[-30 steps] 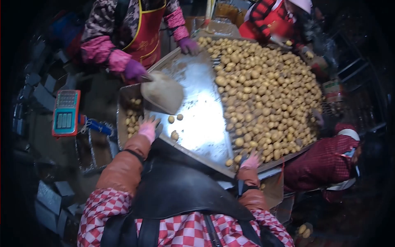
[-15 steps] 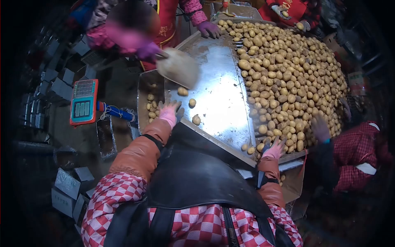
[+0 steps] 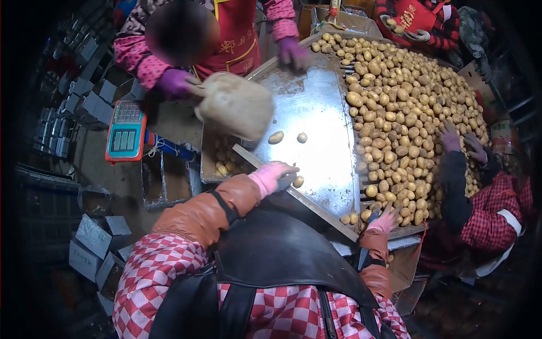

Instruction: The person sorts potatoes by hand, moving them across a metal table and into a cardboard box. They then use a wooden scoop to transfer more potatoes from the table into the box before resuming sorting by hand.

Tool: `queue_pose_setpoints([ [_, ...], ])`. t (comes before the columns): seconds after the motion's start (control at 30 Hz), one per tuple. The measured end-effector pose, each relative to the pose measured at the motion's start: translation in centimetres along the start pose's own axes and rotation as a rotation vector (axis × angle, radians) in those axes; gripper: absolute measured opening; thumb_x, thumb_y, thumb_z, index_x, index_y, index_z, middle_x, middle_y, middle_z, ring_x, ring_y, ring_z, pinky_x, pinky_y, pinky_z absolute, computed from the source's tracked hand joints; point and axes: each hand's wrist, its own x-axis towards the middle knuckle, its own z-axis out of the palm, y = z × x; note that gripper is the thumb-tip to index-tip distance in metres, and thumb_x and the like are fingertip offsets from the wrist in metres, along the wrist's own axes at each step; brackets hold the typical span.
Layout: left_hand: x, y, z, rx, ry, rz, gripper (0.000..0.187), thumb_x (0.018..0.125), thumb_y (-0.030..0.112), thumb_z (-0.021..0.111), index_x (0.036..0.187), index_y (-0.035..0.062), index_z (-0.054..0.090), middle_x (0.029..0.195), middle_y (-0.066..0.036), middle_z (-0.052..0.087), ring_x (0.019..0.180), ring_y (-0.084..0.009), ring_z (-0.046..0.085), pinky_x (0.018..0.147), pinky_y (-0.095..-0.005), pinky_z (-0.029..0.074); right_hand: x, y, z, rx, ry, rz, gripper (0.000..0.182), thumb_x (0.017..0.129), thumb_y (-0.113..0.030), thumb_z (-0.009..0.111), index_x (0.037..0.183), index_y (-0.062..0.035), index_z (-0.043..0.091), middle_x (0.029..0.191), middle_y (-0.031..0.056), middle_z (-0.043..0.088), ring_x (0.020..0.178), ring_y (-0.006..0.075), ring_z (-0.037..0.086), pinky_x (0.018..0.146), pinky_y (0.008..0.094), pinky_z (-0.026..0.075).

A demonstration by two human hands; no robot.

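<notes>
Pink and grey gloves cover both my hands. Over the near edge of the metal table, my left hand lies with its fingers together beside a loose potato; whether it grips anything is hidden. My right hand spreads its fingers at the near edge of the big potato pile, touching potatoes there. Two more loose potatoes, one oval and one rounder, lie on the bare metal farther in.
Across the table a person in purple gloves holds a pale scoop. Another person's hands reach into the pile at right; a third person stands at the back. At left is a scale, with boxes below it.
My left hand has moved right along the table edge, away from the side bin. The co-worker's scoop has shifted, and loose potatoes lie farther right. My view has moved slightly.
</notes>
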Motion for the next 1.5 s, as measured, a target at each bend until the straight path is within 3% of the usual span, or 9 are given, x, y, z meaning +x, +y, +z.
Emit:
queue_pose_setpoints([
  [0.3, -2.7, -3.8, -3.1, 0.047, 0.088, 0.009, 0.027, 0.091, 0.021, 0.064, 0.116, 0.0116, 0.069, 0.1, -0.014, 0.07, 0.097, -0.0341, 0.066, 0.087, -0.0424, 0.052, -0.1, 0.1, -0.3, -0.055, -0.001, 0.006, 0.062, 0.098, -0.053, 0.047, 0.155, -0.031, 0.032, 0.166, 0.0085, 0.01, 0.149, 0.0297, 0.024, 0.119, 0.0557, 0.02],
  [0.73, -0.8, -2.0, -8.2, -0.197, -0.445, -0.229, 0.029, 0.095, 0.03, 0.063, 0.117, 0.011, 0.07, 0.111, -0.014, 0.071, 0.102, -0.0301, 0.068, 0.089, -0.0374, 0.053, -0.7, -0.2, -1.2, -0.021, 0.023, 0.014, 0.058, 0.099, -0.05, 0.047, 0.152, -0.0295, 0.036, 0.163, 0.0081, 0.02, 0.146, 0.0297, 0.028, 0.119, 0.0533, 0.023],
  [0.87, -1.3, 0.8, -11.1, -0.183, -0.606, -0.322, 0.037, 0.098, 0.038, 0.057, 0.124, 0.0145, 0.067, 0.119, -0.013, 0.069, 0.11, -0.0322, 0.065, 0.097, -0.0408, 0.05, -0.9, -1.1, -2.6, -0.077, -0.037, 0.04, 0.059, 0.096, -0.041, 0.054, 0.151, -0.0257, 0.039, 0.161, 0.0095, 0.027, 0.144, 0.0311, 0.032, 0.118, 0.0498, 0.027],
  [0.93, -2.0, 0.2, -10.9, -0.248, -0.605, -0.334, 0.039, 0.098, 0.039, 0.055, 0.126, 0.014, 0.066, 0.122, -0.013, 0.068, 0.114, -0.0322, 0.063, 0.1, -0.0404, 0.048, -1.2, -0.6, -2.1, -0.061, 0.146, -0.096, 0.073, 0.081, -0.011, 0.067, 0.15, -0.0196, 0.042, 0.163, 0.0092, 0.02, 0.139, 0.035, 0.038, 0.112, 0.0474, 0.036],
  [0.97, -2.1, 0.2, -10.9, -0.252, -0.613, -0.362, 0.038, 0.098, 0.038, 0.056, 0.126, 0.0128, 0.065, 0.124, -0.014, 0.067, 0.115, -0.0324, 0.062, 0.1, -0.04, 0.049, -1.3, -0.8, -2.3, -0.062, 0.142, -0.097, 0.073, 0.081, -0.011, 0.067, 0.15, -0.0196, 0.042, 0.163, 0.0092, 0.02, 0.139, 0.035, 0.038, 0.112, 0.0474, 0.036],
  [1.07, -2.2, 0.4, -10.9, -0.232, -0.58, -0.366, 0.038, 0.098, 0.036, 0.056, 0.126, 0.012, 0.065, 0.122, -0.013, 0.068, 0.113, -0.0321, 0.064, 0.097, -0.0392, 0.05, -1.4, -1.0, -2.6, 0.004, 0.104, -0.045, 0.075, 0.078, -0.008, 0.068, 0.148, -0.0191, 0.045, 0.163, 0.0105, 0.022, 0.14, 0.0355, 0.037, 0.113, 0.0479, 0.034],
  [1.13, -2.3, 0.8, -10.3, -0.244, -0.536, -0.37, 0.037, 0.098, 0.036, 0.056, 0.125, 0.0119, 0.065, 0.12, -0.013, 0.069, 0.111, -0.0319, 0.065, 0.096, -0.0386, 0.051, -1.1, -0.5, -2.4, -0.075, 0.038, -0.036, 0.068, 0.092, -0.035, 0.061, 0.154, -0.0267, 0.033, 0.163, 0.0088, 0.02, 0.144, 0.0306, 0.031, 0.118, 0.0506, 0.026],
  [1.4, 1.0, 2.0, -7.4, -0.178, -0.231, -0.457, 0.037, 0.094, 0.039, 0.061, 0.121, 0.0139, 0.068, 0.11, -0.014, 0.071, 0.106, -0.0324, 0.066, 0.095, -0.0382, 0.05, -1.2, -1.2, -2.6, -0.031, 0.037, 0.006, 0.081, 0.083, -0.023, 0.07, 0.154, -0.0261, 0.032, 0.163, 0.0091, 0.021, 0.145, 0.0308, 0.031, 0.118, 0.0509, 0.026],
  [1.5, 2.6, -0.7, -5.0, -0.009, -0.071, -0.297, 0.058, 0.088, 0.036, 0.07, 0.14, 0.0161, 0.052, 0.131, -0.022, 0.057, 0.118, -0.0382, 0.059, 0.101, -0.0409, 0.047, -1.7, -2.3, -4.1, -0.022, -0.01, 0.039, 0.071, 0.087, -0.024, 0.067, 0.152, -0.0241, 0.038, 0.163, 0.0076, 0.021, 0.144, 0.0304, 0.033, 0.117, 0.0509, 0.027],
])
